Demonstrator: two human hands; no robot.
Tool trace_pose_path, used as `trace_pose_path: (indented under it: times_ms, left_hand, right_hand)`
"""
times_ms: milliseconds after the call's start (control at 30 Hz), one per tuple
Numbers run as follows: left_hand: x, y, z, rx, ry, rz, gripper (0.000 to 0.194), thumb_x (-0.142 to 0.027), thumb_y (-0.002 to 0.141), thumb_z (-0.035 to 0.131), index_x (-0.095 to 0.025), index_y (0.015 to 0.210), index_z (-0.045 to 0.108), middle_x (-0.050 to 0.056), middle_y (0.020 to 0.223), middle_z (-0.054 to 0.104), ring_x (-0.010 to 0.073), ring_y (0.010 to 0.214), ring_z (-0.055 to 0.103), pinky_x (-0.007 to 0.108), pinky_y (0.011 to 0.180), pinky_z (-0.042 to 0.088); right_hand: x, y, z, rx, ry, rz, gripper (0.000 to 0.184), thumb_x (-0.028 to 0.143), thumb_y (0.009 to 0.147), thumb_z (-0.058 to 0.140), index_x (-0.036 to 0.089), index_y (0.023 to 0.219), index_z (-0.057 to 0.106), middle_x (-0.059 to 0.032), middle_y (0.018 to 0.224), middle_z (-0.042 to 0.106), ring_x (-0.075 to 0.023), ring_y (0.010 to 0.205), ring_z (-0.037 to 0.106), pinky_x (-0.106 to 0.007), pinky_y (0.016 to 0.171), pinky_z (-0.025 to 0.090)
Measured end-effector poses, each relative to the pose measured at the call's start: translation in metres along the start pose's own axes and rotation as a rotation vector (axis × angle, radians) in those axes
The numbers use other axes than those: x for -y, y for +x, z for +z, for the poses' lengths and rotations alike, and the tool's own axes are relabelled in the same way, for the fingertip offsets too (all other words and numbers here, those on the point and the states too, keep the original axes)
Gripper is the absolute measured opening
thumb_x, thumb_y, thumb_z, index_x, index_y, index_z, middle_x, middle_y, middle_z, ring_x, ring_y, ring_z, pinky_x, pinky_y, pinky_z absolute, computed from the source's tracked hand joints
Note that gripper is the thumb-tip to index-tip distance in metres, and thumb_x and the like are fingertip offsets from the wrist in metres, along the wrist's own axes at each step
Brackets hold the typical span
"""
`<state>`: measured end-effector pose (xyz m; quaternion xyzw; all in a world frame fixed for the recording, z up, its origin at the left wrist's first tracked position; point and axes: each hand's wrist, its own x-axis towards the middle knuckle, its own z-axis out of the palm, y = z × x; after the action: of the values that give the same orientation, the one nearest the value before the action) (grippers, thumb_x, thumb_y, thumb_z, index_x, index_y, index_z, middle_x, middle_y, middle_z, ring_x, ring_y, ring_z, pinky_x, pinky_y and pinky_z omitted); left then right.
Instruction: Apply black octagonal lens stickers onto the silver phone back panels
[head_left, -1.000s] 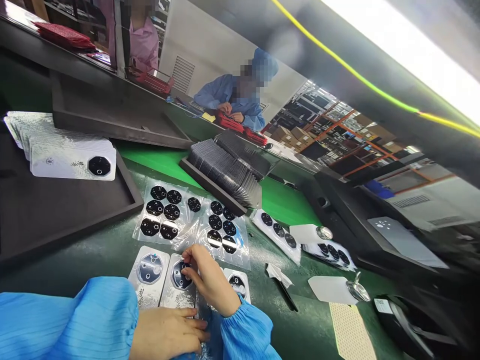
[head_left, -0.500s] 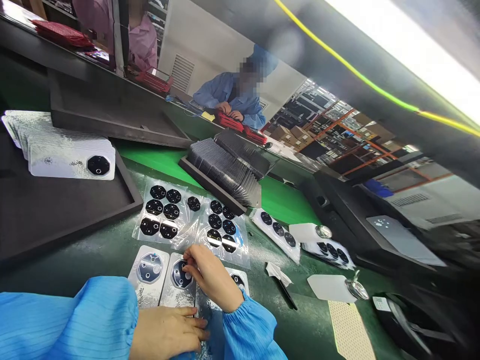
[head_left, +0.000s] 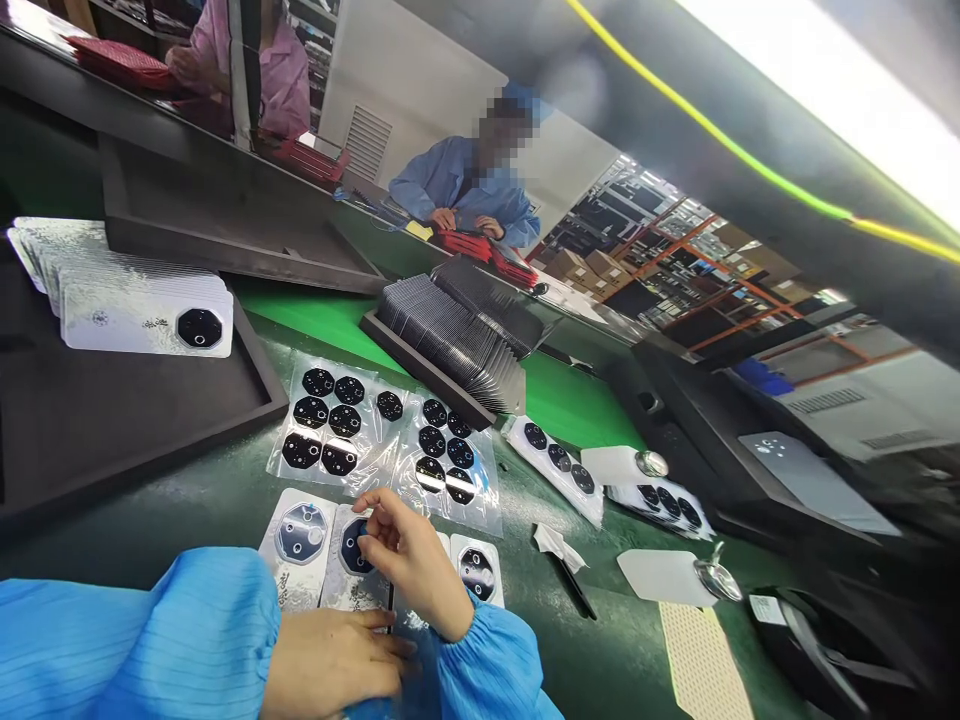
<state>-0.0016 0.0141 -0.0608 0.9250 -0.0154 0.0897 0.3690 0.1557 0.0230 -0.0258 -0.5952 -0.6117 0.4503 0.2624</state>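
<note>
Silvery-white rectangular panels with dark octagonal pieces lie side by side at the bottom of the view. My left hand (head_left: 330, 660) lies flat over the lower part of the panels, fingers spread. Over the middle panel (head_left: 352, 592), my right hand (head_left: 412, 560) has its fingers curled and its thumb against the dark octagonal piece (head_left: 351, 542); whatever is between the fingertips is hidden. To the left, another panel (head_left: 297, 580) carries a shiny octagonal piece (head_left: 301, 532). A further octagonal piece (head_left: 478, 574) shows on the panel right of my right wrist.
Clear plastic sheets (head_left: 367, 460) with black octagons lie beyond my hands. A panel stack (head_left: 142, 310) sits in a black tray (head_left: 97, 430). Thin dark plates (head_left: 450, 330) stand in a rack. Dispenser bottles (head_left: 660, 578) and a black pen-like stick (head_left: 576, 590) are at right. Co-workers sit opposite.
My right hand has shifted slightly left and its index finger has lifted a little from the thumb. My left hand stays in place. The view has moved slightly.
</note>
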Motion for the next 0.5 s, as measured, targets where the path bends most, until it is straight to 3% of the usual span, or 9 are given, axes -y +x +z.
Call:
trace_pose_path:
  times_ms: [133, 233, 367, 433, 500]
  left_hand:
    - [0.001, 0.002, -0.001, 0.037, -0.079, 0.040, 0.021, -0.006, 0.083, 0.058, -0.011, 0.103, 0.062, 0.014, 0.123, 0.069, 0.0221, 0.125, 0.059, 0.033, 0.120, 0.030]
    - [0.002, 0.003, -0.003, 0.043, -0.128, 0.058, 0.026, -0.002, 0.080, 0.056, -0.012, 0.103, 0.061, 0.014, 0.125, 0.068, 0.0237, 0.125, 0.058, 0.036, 0.120, 0.031]
    - [0.003, 0.000, -0.005, 0.060, -0.241, -0.004, 0.031, 0.000, 0.080, 0.052, -0.013, 0.107, 0.060, 0.015, 0.136, 0.061, 0.0250, 0.135, 0.050, 0.040, 0.122, 0.026]
    - [0.000, -0.002, -0.008, 0.076, -0.322, -0.052, 0.036, 0.001, 0.079, 0.050, -0.013, 0.111, 0.060, 0.015, 0.139, 0.059, 0.0255, 0.138, 0.046, 0.042, 0.122, 0.023]
    - [-0.004, -0.002, -0.013, 0.014, -0.437, -0.133, 0.029, -0.008, 0.088, 0.046, -0.016, 0.111, 0.060, 0.013, 0.131, 0.066, 0.0256, 0.130, 0.056, 0.044, 0.119, 0.030]
  right_hand:
    - [-0.004, 0.006, 0.016, -0.113, 0.365, 0.050, 0.025, 0.012, 0.068, 0.058, 0.021, 0.092, 0.060, 0.0089, 0.059, 0.046, -0.0100, 0.055, 0.043, -0.022, 0.054, 0.033]
    - [-0.003, 0.016, 0.018, -0.172, 0.495, 0.055, 0.020, 0.019, 0.068, 0.062, 0.021, 0.087, 0.056, 0.0084, 0.056, 0.050, -0.0108, 0.054, 0.046, -0.022, 0.053, 0.034]
    - [0.012, 0.016, -0.005, -0.377, 0.551, 0.010, 0.026, 0.030, 0.078, 0.067, 0.023, 0.097, 0.051, 0.0057, 0.069, 0.060, -0.0107, 0.061, 0.052, -0.022, 0.057, 0.038]
    - [0.022, 0.001, -0.021, -0.512, 0.562, -0.030, 0.030, 0.035, 0.081, 0.070, 0.023, 0.103, 0.054, 0.0038, 0.074, 0.062, -0.0112, 0.068, 0.055, -0.022, 0.062, 0.042]
    - [0.028, -0.022, -0.032, -0.530, 0.541, -0.034, 0.031, 0.038, 0.082, 0.072, 0.022, 0.103, 0.058, 0.0022, 0.075, 0.063, -0.0122, 0.070, 0.058, -0.023, 0.063, 0.044]
